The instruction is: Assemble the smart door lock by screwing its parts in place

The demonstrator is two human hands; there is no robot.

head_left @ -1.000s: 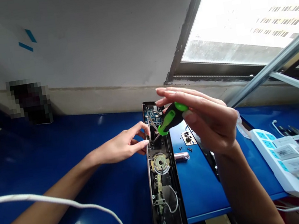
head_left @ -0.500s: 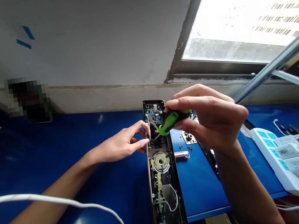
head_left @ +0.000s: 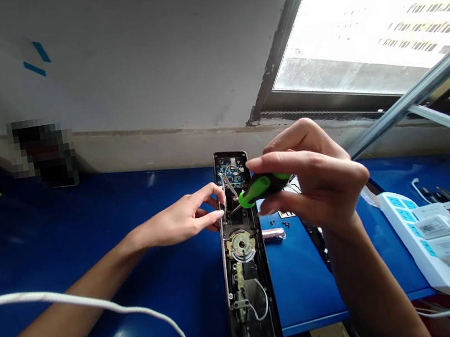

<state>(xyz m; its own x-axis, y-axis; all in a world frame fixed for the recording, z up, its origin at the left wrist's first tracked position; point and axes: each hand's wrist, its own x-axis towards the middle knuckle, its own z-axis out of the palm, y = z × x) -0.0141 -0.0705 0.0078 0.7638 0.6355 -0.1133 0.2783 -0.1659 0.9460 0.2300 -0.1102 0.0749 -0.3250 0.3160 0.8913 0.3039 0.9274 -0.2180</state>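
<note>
A long, narrow electronic door lock lies open-sided on the blue table, its inner parts showing. My right hand pinches the green and black handle of a small screwdriver between thumb and fingers. The screwdriver slants down to the left, its thin shaft reaching into the lock below a blue circuit board. At the lock's left edge, my left hand pinches a thin grey cable with thumb and forefinger. A round metal part with a white wire sits lower in the housing.
Several small dark screws and a pinkish cylinder lie right of the lock. A white power strip with plugged-in chargers stands at the right. A white cable crosses the left foreground. Behind the blue table rises a wall.
The fingers of my right hand have shifted on the screwdriver handle, the upper ones now more bent, and the handle sits slightly lower. My left hand stays at the lock's edge.
</note>
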